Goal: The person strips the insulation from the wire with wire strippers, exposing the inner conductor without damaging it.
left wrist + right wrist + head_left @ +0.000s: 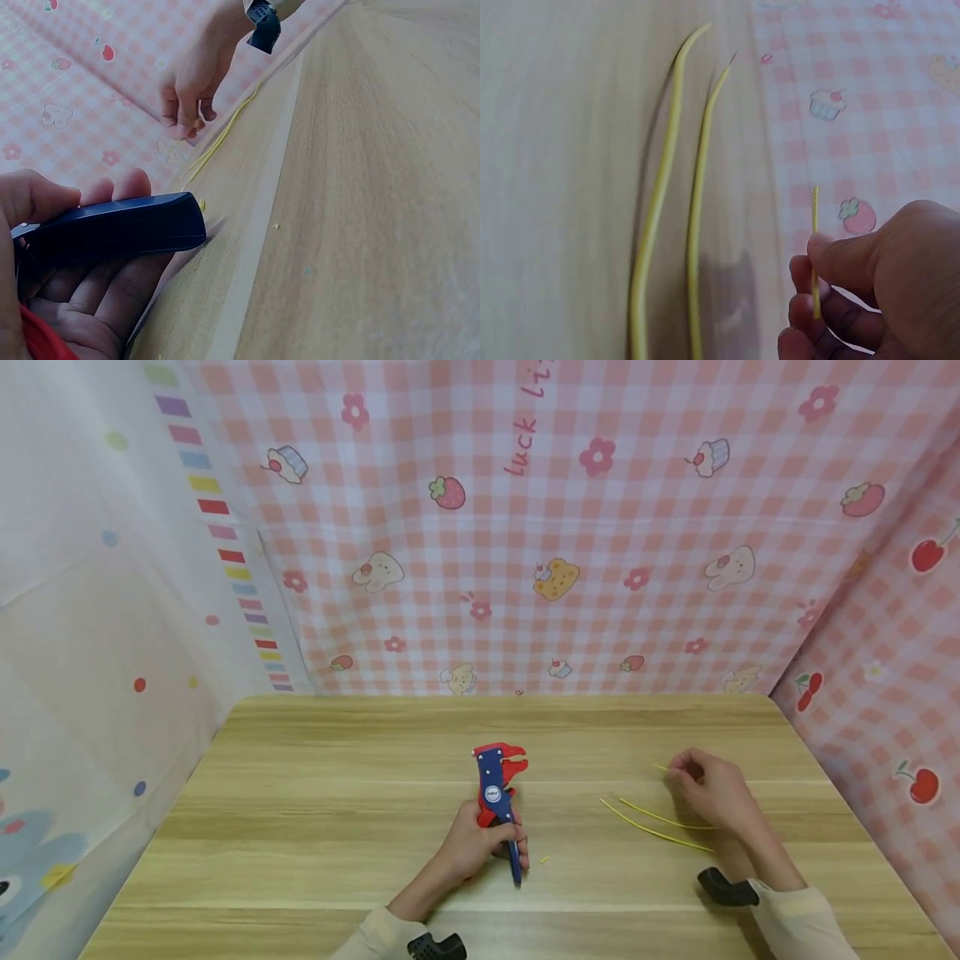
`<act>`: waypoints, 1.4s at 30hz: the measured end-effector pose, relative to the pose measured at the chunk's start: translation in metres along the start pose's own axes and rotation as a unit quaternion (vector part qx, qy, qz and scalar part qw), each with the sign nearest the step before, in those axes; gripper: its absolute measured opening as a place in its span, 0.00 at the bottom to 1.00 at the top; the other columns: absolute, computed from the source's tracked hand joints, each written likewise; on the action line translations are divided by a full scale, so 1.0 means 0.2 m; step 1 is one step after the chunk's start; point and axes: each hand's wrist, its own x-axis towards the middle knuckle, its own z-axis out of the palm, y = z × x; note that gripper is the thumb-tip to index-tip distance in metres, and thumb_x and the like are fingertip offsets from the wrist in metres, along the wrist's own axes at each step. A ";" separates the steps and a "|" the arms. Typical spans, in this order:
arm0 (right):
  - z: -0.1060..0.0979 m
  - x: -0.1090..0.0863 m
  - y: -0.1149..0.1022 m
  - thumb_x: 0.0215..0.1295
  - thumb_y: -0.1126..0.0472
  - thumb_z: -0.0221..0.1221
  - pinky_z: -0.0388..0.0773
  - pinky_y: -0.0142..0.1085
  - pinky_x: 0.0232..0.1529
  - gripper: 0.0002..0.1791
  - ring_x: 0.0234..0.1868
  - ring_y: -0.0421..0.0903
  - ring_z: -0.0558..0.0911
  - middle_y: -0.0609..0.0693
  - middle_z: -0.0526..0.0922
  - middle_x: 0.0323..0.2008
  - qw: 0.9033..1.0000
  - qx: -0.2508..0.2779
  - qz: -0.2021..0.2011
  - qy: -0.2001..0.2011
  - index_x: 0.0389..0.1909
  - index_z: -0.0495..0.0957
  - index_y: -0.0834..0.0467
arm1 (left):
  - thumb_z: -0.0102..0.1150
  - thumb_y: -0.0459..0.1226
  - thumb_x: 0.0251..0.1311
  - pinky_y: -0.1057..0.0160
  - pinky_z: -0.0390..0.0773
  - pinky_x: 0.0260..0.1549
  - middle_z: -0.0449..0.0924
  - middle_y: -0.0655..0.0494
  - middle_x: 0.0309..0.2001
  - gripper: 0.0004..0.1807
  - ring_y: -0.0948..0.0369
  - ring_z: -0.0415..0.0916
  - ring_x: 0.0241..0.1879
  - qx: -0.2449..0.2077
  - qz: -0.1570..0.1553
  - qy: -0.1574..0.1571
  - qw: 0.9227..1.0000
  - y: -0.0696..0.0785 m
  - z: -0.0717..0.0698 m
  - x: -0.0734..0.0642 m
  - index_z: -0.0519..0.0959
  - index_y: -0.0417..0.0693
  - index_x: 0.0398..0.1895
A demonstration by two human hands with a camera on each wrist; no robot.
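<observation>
The left hand [471, 843] grips the stripper [492, 781], the right hand [708, 787] pinches a yellow strand [815, 211], and one wire [695, 210] looks bared at its tip, another wire [661, 180] not yet

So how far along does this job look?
Apparently done: one loose wire shows a thin bare tip, and a yellow scrap lies beside the wire stripper. In hand: the left hand grips the stripper; the right hand pinches a yellow piece. Probably left: that piece and the other loose wire, whose visible end looks yellow.
</observation>
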 end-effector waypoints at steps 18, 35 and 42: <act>0.03 0.01 -0.19 0.73 0.64 0.60 0.78 0.29 0.32 0.06 0.33 0.40 0.81 0.55 0.89 0.37 0.998 0.052 -0.034 -0.007 0.42 0.85 0.60 | 0.56 0.27 0.68 0.55 0.90 0.37 0.86 0.43 0.31 0.15 0.58 0.88 0.28 0.006 -0.001 0.003 1.000 0.00 0.00 0.00 0.70 0.21 0.50; 0.11 0.01 -0.27 0.73 0.63 0.61 0.75 0.29 0.29 0.06 0.31 0.38 0.79 0.51 0.88 0.34 0.995 0.081 -0.045 -0.028 0.42 0.85 0.58 | 0.56 0.28 0.67 0.55 0.90 0.37 0.85 0.53 0.29 0.16 0.58 0.88 0.28 0.002 -0.002 0.004 1.000 0.00 0.00 0.00 0.70 0.20 0.50; 0.12 0.02 -0.30 0.73 0.64 0.59 0.75 0.29 0.28 0.07 0.30 0.38 0.79 0.51 0.88 0.34 0.995 0.082 -0.036 -0.045 0.43 0.85 0.58 | 0.56 0.28 0.67 0.55 0.90 0.36 0.85 0.54 0.28 0.16 0.59 0.88 0.28 0.003 -0.006 0.004 1.000 0.00 0.00 0.00 0.70 0.20 0.50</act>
